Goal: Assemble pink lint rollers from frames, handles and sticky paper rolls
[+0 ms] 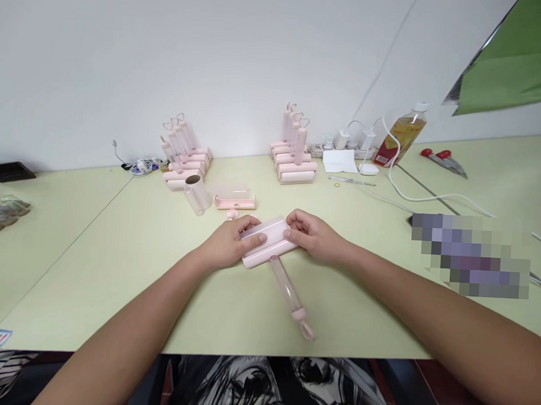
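- Patterned clothing [279, 390] of the person lies nearest, below the front edge of the pale green worktop [359, 316].
- Left hand [227, 242]: its grip is closed about the left end of a pink roller [273, 236], with the thumb lying on top.
- Right hand [316, 234]: its grip pinches the right end of the same roller between thumb and fingers.
- This roller is over the middle of the worktop, near its front; its clear tubular handle [287, 285] points toward the person and finishes in a pink loop [308, 330].
- Just beyond the hands is an open pink shell [234, 205], with a transparent cover rising behind it. To its left is a roll [198, 192] with a brown core.
- Farther back stand two groups of similar pink rollers, the left group [193, 167] and the right group [298, 166], their clear handles upward.
- At the right, a tilted bottle [401, 137] with white cap contains amber liquid behind a red and yellow label.
- At the left edge, a clear pack [2, 212] holds some items, which I cannot identify.
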{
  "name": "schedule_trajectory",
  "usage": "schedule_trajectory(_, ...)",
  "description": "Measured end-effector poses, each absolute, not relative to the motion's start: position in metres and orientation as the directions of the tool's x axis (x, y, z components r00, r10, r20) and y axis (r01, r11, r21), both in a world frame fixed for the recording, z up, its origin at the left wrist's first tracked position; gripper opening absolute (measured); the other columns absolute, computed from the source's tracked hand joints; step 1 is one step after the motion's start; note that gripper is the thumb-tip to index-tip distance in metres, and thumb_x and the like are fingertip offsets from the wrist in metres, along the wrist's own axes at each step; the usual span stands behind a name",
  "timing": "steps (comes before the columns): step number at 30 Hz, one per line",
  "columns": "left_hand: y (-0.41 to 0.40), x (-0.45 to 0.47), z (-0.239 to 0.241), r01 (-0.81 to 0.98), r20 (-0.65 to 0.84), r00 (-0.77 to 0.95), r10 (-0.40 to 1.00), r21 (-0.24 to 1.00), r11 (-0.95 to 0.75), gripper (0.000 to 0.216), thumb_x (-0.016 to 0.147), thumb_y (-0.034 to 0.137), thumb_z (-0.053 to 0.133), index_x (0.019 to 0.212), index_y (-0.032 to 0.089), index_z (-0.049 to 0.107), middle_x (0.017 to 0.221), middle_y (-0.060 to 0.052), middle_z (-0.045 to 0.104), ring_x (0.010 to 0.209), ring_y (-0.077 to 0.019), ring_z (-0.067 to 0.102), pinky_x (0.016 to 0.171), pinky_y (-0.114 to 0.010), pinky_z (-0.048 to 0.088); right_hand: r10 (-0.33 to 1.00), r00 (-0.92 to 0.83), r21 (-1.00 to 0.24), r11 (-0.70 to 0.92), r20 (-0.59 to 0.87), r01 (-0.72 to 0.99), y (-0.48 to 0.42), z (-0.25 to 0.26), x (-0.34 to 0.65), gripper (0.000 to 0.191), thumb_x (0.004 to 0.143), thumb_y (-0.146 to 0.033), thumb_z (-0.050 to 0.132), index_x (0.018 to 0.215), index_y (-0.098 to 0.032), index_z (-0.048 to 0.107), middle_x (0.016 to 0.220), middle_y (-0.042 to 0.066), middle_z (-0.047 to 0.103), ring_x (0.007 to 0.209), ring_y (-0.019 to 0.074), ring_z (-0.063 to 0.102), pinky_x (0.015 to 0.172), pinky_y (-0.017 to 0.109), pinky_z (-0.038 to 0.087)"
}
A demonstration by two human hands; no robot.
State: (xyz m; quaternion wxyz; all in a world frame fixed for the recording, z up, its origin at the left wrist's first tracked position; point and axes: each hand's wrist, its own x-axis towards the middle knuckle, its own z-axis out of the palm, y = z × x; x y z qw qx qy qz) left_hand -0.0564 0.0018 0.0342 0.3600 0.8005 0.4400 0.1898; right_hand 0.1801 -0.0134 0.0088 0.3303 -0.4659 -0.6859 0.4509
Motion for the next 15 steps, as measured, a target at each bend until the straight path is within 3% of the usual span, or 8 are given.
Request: schedule_trajectory(15,0.0013,-0.0561,0.0361,0.595,-0.032,0.553,0.832,0.715,-0.368,0.05,0.083,0.063,0.048,0.103,0.019,0.062,0.092,-0.004,0.065,0.084,-0.0227,0.057,0.073,-0.033,0.042,0.936,-0.352,-0.918,0.165,0.03,0.362,-0.0129,0.008,0.1808,0.026,0.084,-0.045,0.059,0.088,-0.021,0.049,0.065,-0.006,0.042,0.059,0.0121,0.039,0.054,0.026,0.03)
